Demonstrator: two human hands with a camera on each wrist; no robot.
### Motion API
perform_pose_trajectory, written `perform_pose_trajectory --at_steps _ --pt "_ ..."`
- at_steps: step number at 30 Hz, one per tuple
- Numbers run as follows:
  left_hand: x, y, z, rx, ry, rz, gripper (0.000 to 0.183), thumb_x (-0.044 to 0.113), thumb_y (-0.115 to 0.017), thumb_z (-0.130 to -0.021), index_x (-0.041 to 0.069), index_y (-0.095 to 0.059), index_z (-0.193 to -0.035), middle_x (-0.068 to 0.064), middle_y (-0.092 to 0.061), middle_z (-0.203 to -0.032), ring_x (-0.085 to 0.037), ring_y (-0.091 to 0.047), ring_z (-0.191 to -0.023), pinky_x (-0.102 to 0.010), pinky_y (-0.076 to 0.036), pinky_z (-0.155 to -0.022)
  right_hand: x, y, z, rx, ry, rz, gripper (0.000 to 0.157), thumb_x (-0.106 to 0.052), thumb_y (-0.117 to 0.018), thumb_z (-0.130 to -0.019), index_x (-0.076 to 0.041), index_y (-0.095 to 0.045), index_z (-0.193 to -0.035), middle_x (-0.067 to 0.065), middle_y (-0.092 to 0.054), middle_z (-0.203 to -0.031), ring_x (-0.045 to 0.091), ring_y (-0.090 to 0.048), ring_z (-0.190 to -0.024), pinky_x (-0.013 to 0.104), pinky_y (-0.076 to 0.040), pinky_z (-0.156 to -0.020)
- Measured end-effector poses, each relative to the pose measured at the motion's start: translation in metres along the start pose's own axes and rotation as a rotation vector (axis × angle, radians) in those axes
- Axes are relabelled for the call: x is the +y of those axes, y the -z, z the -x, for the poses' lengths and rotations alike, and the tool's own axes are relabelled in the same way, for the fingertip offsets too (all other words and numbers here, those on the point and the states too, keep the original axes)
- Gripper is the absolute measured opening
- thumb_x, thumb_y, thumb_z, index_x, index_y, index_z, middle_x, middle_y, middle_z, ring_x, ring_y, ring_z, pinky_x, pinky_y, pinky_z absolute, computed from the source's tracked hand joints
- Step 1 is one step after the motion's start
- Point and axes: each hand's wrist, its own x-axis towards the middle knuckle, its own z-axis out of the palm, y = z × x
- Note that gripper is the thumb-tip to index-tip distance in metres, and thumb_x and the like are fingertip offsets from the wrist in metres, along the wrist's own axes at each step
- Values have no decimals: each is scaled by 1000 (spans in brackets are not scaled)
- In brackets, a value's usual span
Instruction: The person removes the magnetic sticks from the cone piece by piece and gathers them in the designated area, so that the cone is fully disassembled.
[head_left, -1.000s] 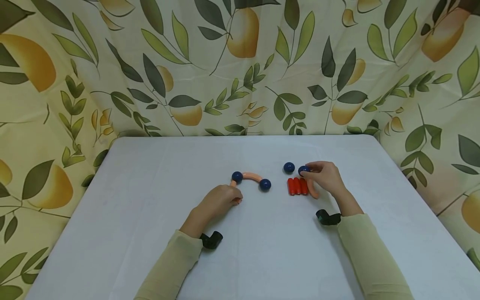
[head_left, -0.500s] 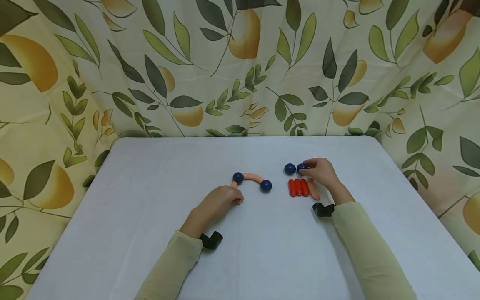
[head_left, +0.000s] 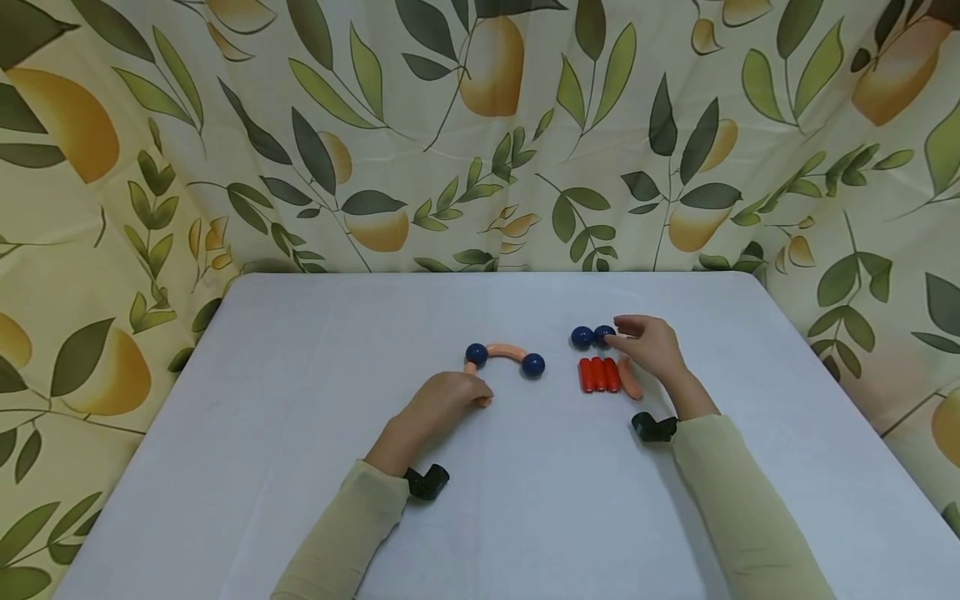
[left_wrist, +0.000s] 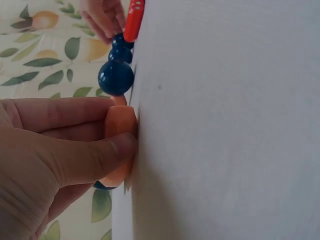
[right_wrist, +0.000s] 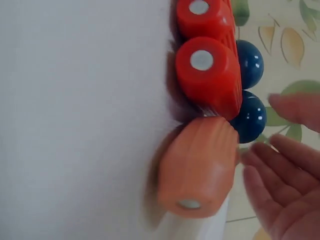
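Observation:
My left hand (head_left: 442,404) pinches an orange curved magnetic rod (left_wrist: 120,120) between thumb and fingers. That rod meets a blue ball (head_left: 476,355), from which a second curved orange rod (head_left: 506,351) arcs to another blue ball (head_left: 533,365). My right hand (head_left: 651,350) has its fingers spread beside two blue balls that sit side by side, the left one (head_left: 582,337) and the right one (head_left: 604,336). In the right wrist view a gap shows between the fingers and the nearer ball (right_wrist: 251,117). A loose orange curved rod (right_wrist: 200,167) lies just below that hand.
Three red rods (head_left: 599,375) lie side by side left of the loose orange rod, in front of the two balls. All rest on a white-covered table (head_left: 337,333). A patterned cloth (head_left: 300,167) hangs behind it. A black wrist camera (head_left: 654,427) sits at the right cuff.
My right hand has slid one blue ball left against the other and let go of it. My left hand keeps its pinch on the rod; the chain's end ball has shifted slightly away.

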Motion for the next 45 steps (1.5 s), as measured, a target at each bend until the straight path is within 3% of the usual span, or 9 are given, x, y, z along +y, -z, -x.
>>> perform_pose_trajectory --at_steps 5,10,16,19,23,28,33,39,45 --pt "3 -2 0 40 -37 -59 15 7 -60 -89 10 -72 -97 4 -68 -97 -4 -61 -87 -16 -46 -73 14 -20 8 183 44 -47 53 -44 -60 -86 -6 -57 -123 14 -58 -117 30 -52 -107 39 -47 -86" --pt "10 -5 -3 93 -67 -171 13 6 -61 -87 15 -70 -85 10 -66 -84 1 -51 -67 -11 -39 -57 -36 -33 49 90 127 -169 38 -22 -66 -86 1 -61 -116 17 -61 -113 30 -57 -104 38 -48 -84" --pt "19 -7 -7 127 -63 -275 21 2 -62 -85 21 -67 -79 16 -61 -75 1 -37 -53 -12 -28 -47 -59 -56 60 -39 275 -209 29 -10 -68 -84 6 -63 -108 18 -64 -105 27 -61 -96 30 -50 -79" --pt "19 -8 -9 92 -22 -100 13 11 -64 -86 19 -72 -92 13 -67 -86 2 -53 -65 -12 -41 -57 -67 -64 60 -81 306 -230 28 -9 -68 -83 6 -64 -106 17 -64 -104 27 -61 -96 33 -49 -82" --pt "12 -5 -9 53 130 211 26 28 -64 -86 13 -71 -106 7 -68 -100 -9 -62 -90 -24 -47 -78 -80 -75 62 -154 303 -191 29 -12 -68 -83 4 -65 -107 14 -65 -103 27 -61 -95 36 -49 -82" --pt "2 1 -4 231 285 396 26 25 -65 -87 10 -70 -107 2 -67 -103 -15 -60 -99 -31 -46 -85 -91 -92 62 -262 297 -83 30 -19 -72 -81 -1 -67 -105 6 -67 -95 19 -62 -87 31 -51 -76" --pt "-7 -1 -3 360 345 466 34 20 -67 -85 5 -64 -115 -6 -64 -112 -19 -57 -108 -33 -44 -90 -99 -106 63 -323 355 -14 26 -15 -75 -78 -4 -69 -100 -1 -66 -85 13 -59 -77 27 -50 -71" --pt "-12 -2 -2 279 494 515 40 25 -66 -86 9 -60 -123 -6 -59 -121 -21 -51 -116 -36 -40 -94 -103 -110 65 -346 465 -5 14 -5 -70 -80 -2 -71 -93 0 -67 -82 13 -60 -78 29 -50 -74" --pt "-14 -4 -2 226 534 557 40 25 -66 -86 12 -60 -123 -6 -58 -122 -20 -49 -117 -37 -39 -95 -103 -106 73 -355 444 40 16 -5 -69 -81 -4 -71 -97 -1 -67 -86 12 -59 -79 28 -50 -75"
